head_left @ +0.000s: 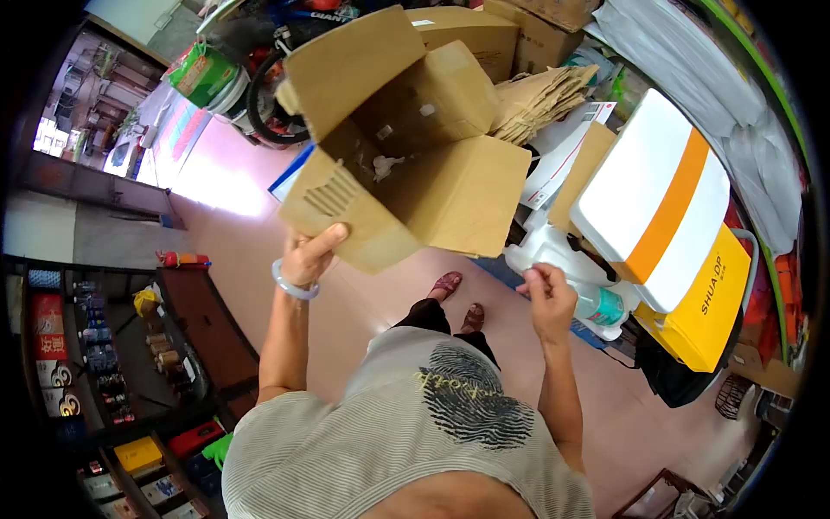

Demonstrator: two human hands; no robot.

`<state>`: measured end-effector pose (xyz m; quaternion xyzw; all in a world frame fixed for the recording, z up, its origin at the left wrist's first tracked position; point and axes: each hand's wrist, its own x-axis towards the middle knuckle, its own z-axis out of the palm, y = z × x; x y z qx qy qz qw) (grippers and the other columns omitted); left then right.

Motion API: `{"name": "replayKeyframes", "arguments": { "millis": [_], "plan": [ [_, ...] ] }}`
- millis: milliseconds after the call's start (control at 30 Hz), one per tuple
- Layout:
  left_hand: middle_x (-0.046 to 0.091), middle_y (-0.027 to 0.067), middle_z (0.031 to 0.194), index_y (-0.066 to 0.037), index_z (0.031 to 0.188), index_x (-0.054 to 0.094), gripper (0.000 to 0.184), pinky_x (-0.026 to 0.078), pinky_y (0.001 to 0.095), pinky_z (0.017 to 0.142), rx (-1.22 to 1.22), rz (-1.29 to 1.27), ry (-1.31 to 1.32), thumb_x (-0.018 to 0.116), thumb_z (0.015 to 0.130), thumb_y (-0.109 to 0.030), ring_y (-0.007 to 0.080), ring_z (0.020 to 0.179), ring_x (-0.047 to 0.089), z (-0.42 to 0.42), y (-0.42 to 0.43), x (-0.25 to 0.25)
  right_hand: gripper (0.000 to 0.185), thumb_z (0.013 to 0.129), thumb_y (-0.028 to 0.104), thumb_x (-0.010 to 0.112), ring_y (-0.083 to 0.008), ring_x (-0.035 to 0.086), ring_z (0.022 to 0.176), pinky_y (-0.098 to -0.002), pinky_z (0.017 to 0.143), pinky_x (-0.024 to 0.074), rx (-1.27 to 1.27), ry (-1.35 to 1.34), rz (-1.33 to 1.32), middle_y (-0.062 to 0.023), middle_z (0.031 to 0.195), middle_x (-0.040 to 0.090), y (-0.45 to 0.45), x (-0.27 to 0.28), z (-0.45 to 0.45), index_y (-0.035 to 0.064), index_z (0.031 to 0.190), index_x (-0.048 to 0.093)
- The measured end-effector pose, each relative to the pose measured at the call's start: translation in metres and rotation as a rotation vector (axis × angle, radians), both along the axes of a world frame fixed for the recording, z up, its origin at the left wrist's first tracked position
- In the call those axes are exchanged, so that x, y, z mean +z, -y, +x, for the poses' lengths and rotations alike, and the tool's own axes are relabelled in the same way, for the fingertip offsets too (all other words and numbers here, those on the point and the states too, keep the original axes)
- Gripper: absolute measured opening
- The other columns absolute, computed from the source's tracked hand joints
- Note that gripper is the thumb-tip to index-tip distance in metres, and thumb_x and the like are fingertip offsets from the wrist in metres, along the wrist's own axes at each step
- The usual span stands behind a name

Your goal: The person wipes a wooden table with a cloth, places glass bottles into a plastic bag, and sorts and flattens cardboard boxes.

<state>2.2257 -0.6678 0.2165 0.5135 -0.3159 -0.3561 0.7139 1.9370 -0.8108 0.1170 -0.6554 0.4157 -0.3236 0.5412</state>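
My left hand [309, 258] grips the lower-left flap of a brown cardboard box [467, 195], thumb on the outside. The box is tilted with its flaps spread, and a small crumpled white scrap [386, 166] lies inside. To the right of the box, my right hand [550, 298] has its thumb and fingertips pinched together at the edge of a thin white plastic bag [558, 251]. Close by that hand lies a clear plastic bottle [603, 306] with a green label.
A white box with an orange stripe [661, 203] leans on a yellow box [709, 298] at right. Flattened cardboard [540, 104] and more cartons [467, 39] are piled behind. A bicycle wheel [275, 99] and a green bucket [207, 76] stand far left. Shelves [99, 346] line the left.
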Motion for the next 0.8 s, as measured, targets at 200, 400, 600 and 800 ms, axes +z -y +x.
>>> {"name": "replayKeyframes", "arguments": {
  "millis": [200, 400, 600, 800],
  "plan": [
    [0.056, 0.0119, 0.107, 0.0, 0.115, 0.046, 0.045, 0.047, 0.0341, 0.083, 0.012, -0.009, 0.038, 0.062, 0.073, 0.002, 0.0213, 0.096, 0.056, -0.001, -0.056, 0.003, 0.046, 0.087, 0.033, 0.049, -0.0242, 0.057, 0.091, -0.0344, 0.073, 0.0495, 0.294, 0.535, 0.837, -0.0177, 0.107, 0.054, 0.026, 0.014, 0.054, -0.005, 0.113, 0.043],
    [0.053, 0.0134, 0.114, 0.0, 0.12, 0.041, 0.046, 0.046, 0.0377, 0.086, 0.285, 0.077, -0.206, 0.059, 0.077, 0.0, 0.024, 0.098, 0.056, 0.001, -0.154, -0.027, 0.033, 0.073, 0.01, 0.062, -0.0206, 0.058, 0.093, -0.032, 0.077, 0.0465, 0.571, 0.376, 0.512, -0.0152, 0.1, 0.059, -0.031, 0.017, 0.153, -0.0047, 0.102, 0.055],
    [0.052, 0.0088, 0.112, -0.004, 0.119, 0.041, 0.043, 0.044, 0.0378, 0.091, 0.686, 0.274, -0.653, 0.056, 0.079, 0.0, 0.0235, 0.105, 0.052, -0.041, -0.144, -0.167, 0.024, 0.074, 0.011, 0.059, -0.0146, 0.061, 0.07, -0.029, 0.066, 0.0483, 0.748, -0.093, 0.215, -0.0118, 0.083, 0.064, -0.006, -0.038, 0.175, -0.0059, 0.09, 0.06],
    [0.055, 0.0107, 0.109, -0.001, 0.115, 0.044, 0.033, 0.05, 0.0361, 0.084, 0.639, 0.153, -0.62, 0.051, 0.083, 0.003, 0.0217, 0.098, 0.057, -0.077, -0.123, -0.169, 0.022, 0.07, 0.008, 0.06, -0.0153, 0.06, 0.069, -0.0267, 0.063, 0.0468, 0.621, 0.145, 0.421, -0.0091, 0.081, 0.064, 0.018, -0.044, 0.148, -0.0057, 0.087, 0.061]
  ]
}}
